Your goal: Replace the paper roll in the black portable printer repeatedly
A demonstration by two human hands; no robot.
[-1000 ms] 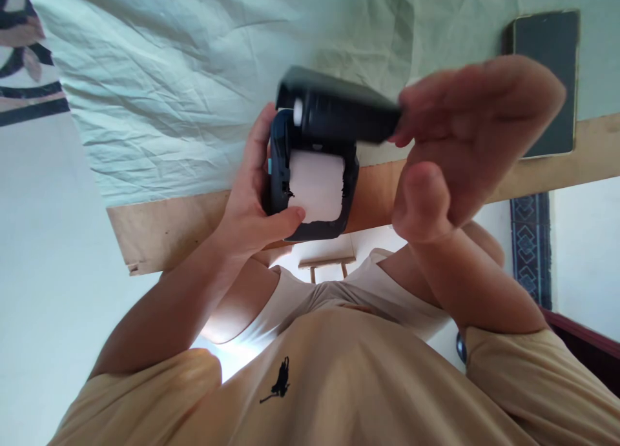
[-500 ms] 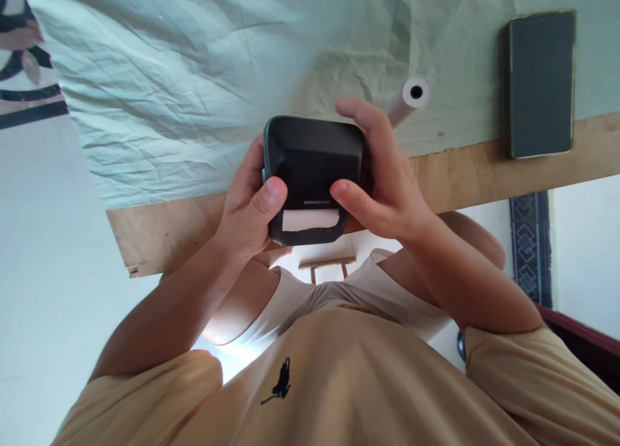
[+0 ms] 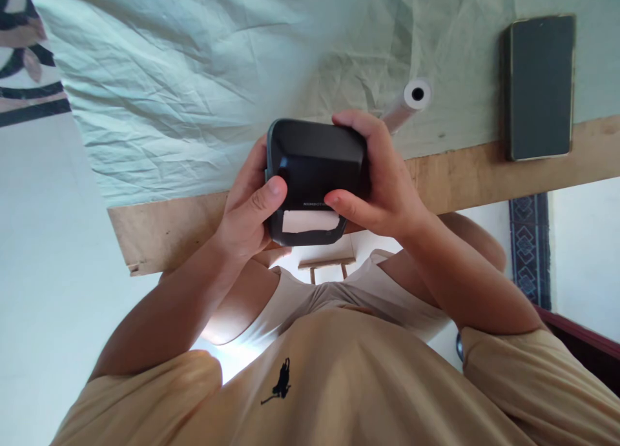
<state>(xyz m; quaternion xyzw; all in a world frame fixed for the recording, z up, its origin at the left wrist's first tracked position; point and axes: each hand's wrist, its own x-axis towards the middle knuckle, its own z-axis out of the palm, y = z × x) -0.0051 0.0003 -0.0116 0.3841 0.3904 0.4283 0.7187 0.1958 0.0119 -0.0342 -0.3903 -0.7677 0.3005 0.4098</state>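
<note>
Between my two hands is a black label printer, held above the near edge of the table, with small pale lettering and a strip of white paper showing in its lower slot. My left hand wraps round its left side, thumb on the front face. On the other side my right hand grips the printer, the thumb across the lettering and the index finger bent over the top right corner. The remaining fingers of both hands are largely hidden behind it. Just beyond my right hand lies a white paper roll with a dark core.
A dark smartphone lies at the right, overlapping the table's bare wooden edge. Wrinkled pale green cloth covers the tabletop. My legs are under the table edge, and a small wooden stool shows on the floor below.
My right index finger has come down from its raised position onto the printer's top corner. The right thumb has slid slightly left over the lettering. The printer has barely shifted.
</note>
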